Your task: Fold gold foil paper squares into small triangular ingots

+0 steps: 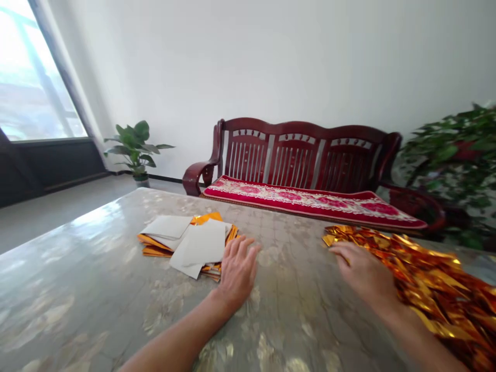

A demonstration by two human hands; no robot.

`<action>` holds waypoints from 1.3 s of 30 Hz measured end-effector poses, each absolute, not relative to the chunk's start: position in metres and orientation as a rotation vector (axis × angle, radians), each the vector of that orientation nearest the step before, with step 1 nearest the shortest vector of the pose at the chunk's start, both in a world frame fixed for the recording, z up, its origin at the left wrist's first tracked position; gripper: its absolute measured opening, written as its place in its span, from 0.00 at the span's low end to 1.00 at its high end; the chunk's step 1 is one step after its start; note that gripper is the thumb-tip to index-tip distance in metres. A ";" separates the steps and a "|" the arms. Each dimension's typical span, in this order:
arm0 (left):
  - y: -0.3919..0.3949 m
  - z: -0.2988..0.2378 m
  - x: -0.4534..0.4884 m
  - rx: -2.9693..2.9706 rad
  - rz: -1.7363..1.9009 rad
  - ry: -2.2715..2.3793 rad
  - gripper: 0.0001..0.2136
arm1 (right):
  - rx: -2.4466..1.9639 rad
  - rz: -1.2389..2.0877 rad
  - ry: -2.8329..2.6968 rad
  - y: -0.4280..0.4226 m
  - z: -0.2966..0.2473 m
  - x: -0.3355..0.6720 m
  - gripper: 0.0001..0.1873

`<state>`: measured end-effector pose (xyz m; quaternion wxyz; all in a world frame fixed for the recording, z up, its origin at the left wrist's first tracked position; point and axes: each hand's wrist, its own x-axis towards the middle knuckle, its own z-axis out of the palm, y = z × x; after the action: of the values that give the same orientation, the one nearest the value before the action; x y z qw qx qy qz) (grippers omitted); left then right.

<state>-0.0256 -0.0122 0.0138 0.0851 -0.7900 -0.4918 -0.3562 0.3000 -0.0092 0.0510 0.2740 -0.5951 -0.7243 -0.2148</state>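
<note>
My left hand point(237, 268) lies flat on the glossy table point(96, 289), fingers stretched out, its fingertips beside a stack of square sheets point(191, 244) that show white backs and gold edges. My right hand point(362, 273) rests palm down with fingers extended at the left edge of a heap of crumpled gold foil pieces point(430, 289). It touches the heap's near edge and holds nothing that I can see.
Behind the table stands a dark red wooden bench point(298, 160) with a red patterned cushion. A potted plant point(135, 150) sits on the floor at the back left by a window. Another leafy plant point(457, 165) is at the right.
</note>
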 end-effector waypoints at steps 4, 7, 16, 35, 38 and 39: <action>-0.009 0.016 -0.031 -2.210 -0.796 -1.753 0.27 | -1.587 -0.310 -2.053 -0.013 0.008 0.252 0.17; -0.002 0.022 -0.038 -2.160 -0.626 -1.939 0.27 | -1.637 -0.179 -2.024 -0.014 -0.013 0.243 0.18; 0.028 0.053 -0.096 -2.202 -0.214 -2.287 0.18 | -1.584 -0.158 -2.044 -0.011 -0.029 0.249 0.19; 0.047 0.041 -0.114 -2.140 -0.180 -2.279 0.15 | -1.601 -0.060 -2.024 -0.014 -0.023 0.246 0.19; 0.047 0.041 -0.115 -2.127 -0.197 -2.295 0.15 | -1.607 -0.046 -2.023 -0.014 -0.021 0.245 0.19; 0.047 0.042 -0.115 -2.124 -0.206 -2.302 0.14 | -1.612 -0.040 -2.022 -0.015 -0.020 0.245 0.19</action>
<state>-0.1150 0.0474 0.0420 0.0013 -0.6767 -0.7334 -0.0655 0.2447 -0.0146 -0.0202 0.2744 -0.5993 -0.7519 -0.0150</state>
